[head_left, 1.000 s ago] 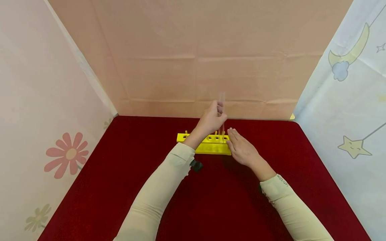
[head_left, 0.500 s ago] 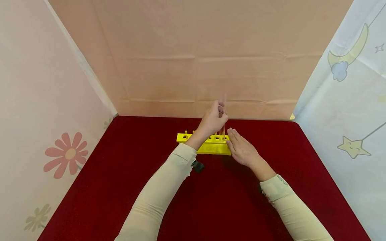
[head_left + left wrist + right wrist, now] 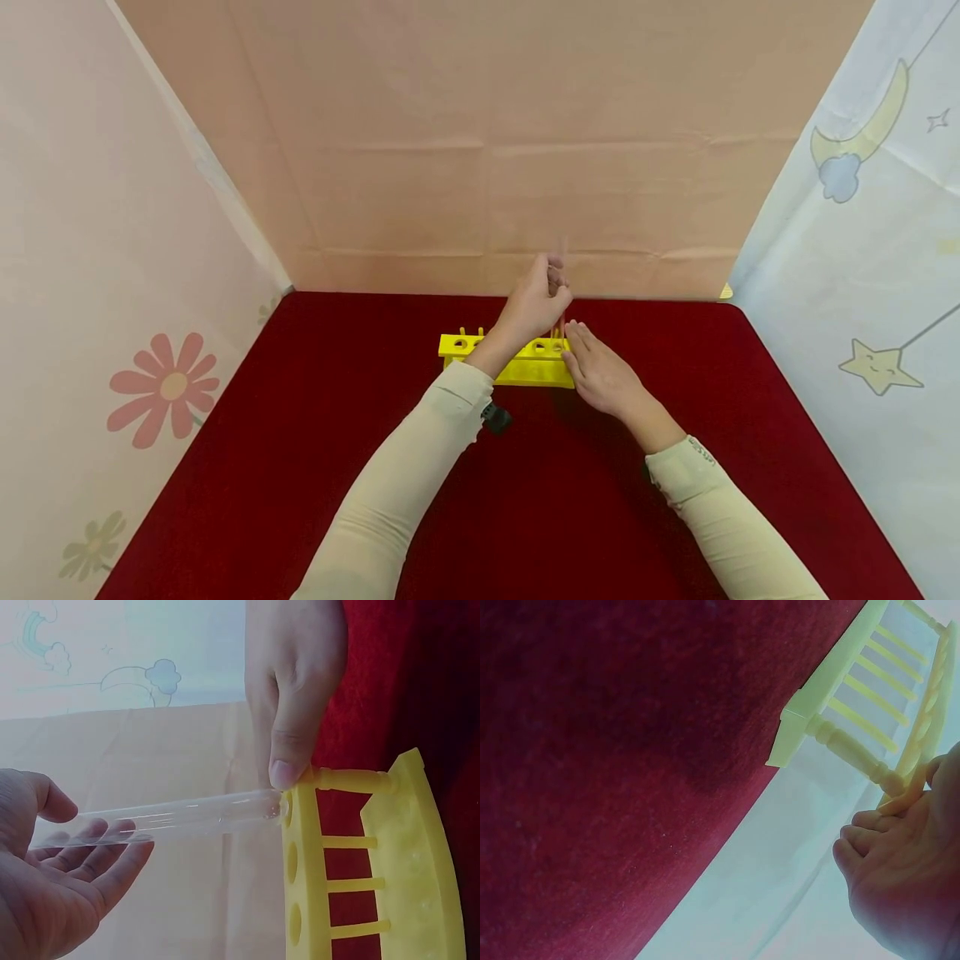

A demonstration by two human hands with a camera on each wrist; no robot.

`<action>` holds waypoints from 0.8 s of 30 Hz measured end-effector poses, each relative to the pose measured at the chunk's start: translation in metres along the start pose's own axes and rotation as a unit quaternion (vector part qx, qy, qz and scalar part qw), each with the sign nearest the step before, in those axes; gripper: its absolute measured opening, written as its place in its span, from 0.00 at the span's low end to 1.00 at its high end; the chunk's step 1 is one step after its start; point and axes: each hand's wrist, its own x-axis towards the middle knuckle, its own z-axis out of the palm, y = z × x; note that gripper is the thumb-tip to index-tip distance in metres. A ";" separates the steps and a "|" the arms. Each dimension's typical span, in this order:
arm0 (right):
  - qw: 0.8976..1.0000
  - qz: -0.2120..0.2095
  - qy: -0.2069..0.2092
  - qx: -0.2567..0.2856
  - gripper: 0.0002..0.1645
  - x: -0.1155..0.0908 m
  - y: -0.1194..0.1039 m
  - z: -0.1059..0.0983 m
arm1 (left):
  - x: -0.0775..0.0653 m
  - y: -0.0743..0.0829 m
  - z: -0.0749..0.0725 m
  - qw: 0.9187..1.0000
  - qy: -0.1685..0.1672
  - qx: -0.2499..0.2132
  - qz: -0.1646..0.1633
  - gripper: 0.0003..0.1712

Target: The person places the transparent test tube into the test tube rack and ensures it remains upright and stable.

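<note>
A clear glass test tube (image 3: 187,814) stands upright over the yellow test tube rack (image 3: 532,372); its rounded lower end is right at the hole nearest the rack's right end. My left hand (image 3: 536,298) holds the tube high up, between thumb and fingers. In the left wrist view that left hand (image 3: 56,877) has the tube lying across its bent fingers. At the rack's right end, my right hand (image 3: 603,371) holds the top bar, the thumb (image 3: 283,774) on the bar and the fingers past its end. My left forearm hides part of the rack.
A dark red cloth (image 3: 360,392) covers the table. Behind it rises a plain tan backdrop (image 3: 412,200), with patterned white sheets on both sides. A small black device (image 3: 497,419) sits under the left wrist. Thin pegs stand along the rack's back.
My left hand has shifted slightly right and down with the test tube, whose lower end has come to the rack's end hole. The right hand has stayed in place on the rack.
</note>
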 end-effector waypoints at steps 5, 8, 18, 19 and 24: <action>1.000 -0.005 0.005 -0.002 0.37 0.000 -0.001 0.000 | 0.000 -0.001 0.002 1.000 0.003 -0.005 0.006 0.23; 1.000 -0.007 0.007 -0.003 0.37 0.000 -0.002 0.000 | 0.001 -0.002 0.002 1.000 0.001 -0.002 0.007 0.22; 1.000 -0.010 0.011 0.000 0.36 0.002 -0.002 0.002 | 0.000 -0.007 0.005 1.000 0.003 -0.017 0.020 0.18; 1.000 -0.011 0.012 0.000 0.36 0.002 -0.002 0.002 | -0.001 -0.007 0.005 1.000 0.002 -0.016 0.022 0.18; 1.000 -0.015 0.016 -0.003 0.36 0.003 -0.001 0.002 | -0.001 -0.008 0.006 1.000 0.000 -0.006 0.025 0.18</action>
